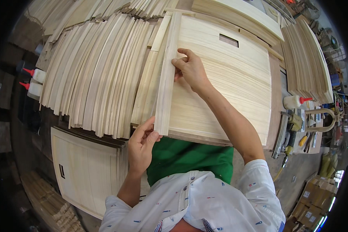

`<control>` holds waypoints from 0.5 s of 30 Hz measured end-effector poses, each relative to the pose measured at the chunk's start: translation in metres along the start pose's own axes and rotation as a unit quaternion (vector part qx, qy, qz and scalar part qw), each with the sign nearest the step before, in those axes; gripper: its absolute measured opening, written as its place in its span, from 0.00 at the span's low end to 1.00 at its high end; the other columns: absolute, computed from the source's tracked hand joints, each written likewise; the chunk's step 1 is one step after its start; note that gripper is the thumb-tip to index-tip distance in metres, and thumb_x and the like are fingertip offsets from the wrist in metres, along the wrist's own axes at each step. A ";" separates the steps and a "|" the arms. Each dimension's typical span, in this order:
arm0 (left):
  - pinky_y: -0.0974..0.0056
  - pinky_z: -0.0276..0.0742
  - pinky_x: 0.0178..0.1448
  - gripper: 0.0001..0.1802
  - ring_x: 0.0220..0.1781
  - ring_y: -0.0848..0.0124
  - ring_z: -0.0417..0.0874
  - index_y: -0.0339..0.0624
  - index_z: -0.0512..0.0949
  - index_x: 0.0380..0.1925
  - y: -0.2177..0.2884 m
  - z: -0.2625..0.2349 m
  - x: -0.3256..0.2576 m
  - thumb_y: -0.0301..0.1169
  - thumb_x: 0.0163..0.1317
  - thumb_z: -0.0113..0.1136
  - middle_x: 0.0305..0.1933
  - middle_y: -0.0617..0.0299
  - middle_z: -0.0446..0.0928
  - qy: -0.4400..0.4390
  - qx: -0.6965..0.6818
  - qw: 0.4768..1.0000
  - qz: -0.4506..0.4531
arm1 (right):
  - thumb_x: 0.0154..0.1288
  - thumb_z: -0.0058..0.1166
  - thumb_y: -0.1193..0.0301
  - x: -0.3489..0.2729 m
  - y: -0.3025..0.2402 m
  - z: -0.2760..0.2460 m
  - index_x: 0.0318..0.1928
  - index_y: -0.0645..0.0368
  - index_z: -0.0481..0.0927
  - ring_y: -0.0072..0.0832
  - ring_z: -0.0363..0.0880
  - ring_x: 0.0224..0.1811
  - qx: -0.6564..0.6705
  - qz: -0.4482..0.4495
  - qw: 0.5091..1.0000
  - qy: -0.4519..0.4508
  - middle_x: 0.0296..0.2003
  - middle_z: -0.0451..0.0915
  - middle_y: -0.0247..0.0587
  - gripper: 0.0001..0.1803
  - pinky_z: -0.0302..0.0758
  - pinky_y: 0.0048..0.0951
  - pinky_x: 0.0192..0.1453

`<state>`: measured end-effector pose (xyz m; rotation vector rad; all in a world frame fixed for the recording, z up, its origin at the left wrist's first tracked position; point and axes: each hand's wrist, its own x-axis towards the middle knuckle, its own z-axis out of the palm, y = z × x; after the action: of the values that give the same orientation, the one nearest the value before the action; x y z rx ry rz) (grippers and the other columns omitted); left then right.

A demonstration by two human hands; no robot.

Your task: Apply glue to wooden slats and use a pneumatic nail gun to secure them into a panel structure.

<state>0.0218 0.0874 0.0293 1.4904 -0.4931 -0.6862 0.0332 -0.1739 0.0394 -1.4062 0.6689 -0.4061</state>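
Observation:
A long, pale wooden strip [165,89] lies lengthwise along the left edge of a wide wooden panel [228,89]. At the strip's near end, my left hand [141,145] grips it, thumb on the corner and fingers curled at its left side. My right hand [190,71] is farther up, its thumb and bent fingers closed at the strip's right edge; part of these fingers is hidden. Toward its far right, the panel has a rectangular slot [229,40]. Another wooden strip [147,83] lies just left of the one I hold.
Many loose strips [96,77] are piled to the left. Red-tipped glue bottles [34,89] stand beyond them, and another glue bottle [292,102] lies right, above a nail gun [284,133]. Stacked boards [305,63] rise at the far right. A slotted panel [83,170] is lower left.

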 end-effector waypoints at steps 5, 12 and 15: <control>0.69 0.78 0.47 0.21 0.41 0.74 0.80 0.32 0.72 0.61 0.000 -0.002 0.002 0.26 0.69 0.55 0.47 0.56 0.79 0.001 -0.009 1.000 -0.003 | 0.68 0.54 0.76 0.002 0.000 0.001 0.66 0.77 0.58 0.26 0.78 0.22 -0.003 0.003 1.000 -0.003 0.28 0.77 0.43 0.31 0.76 0.24 0.23; 0.69 0.77 0.45 0.20 0.39 0.74 0.80 0.34 0.75 0.58 0.003 0.005 -0.001 0.22 0.65 0.58 0.44 0.58 0.79 0.006 -0.021 1.000 -0.018 | 0.68 0.55 0.73 -0.002 0.003 -0.006 0.64 0.76 0.63 0.26 0.80 0.28 0.032 0.002 0.999 0.005 0.31 0.79 0.43 0.29 0.77 0.26 0.27; 0.68 0.77 0.42 0.19 0.38 0.72 0.80 0.36 0.79 0.52 0.009 0.009 -0.003 0.19 0.58 0.63 0.40 0.58 0.79 0.004 0.217 0.965 0.145 | 0.67 0.57 0.69 -0.014 -0.010 -0.010 0.62 0.73 0.67 0.26 0.81 0.32 0.016 -0.002 1.000 0.017 0.34 0.80 0.44 0.29 0.78 0.26 0.30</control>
<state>0.0149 0.0825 0.0393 1.7794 -0.8769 -0.3504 0.0174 -0.1740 0.0513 -1.3734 0.6861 -0.4428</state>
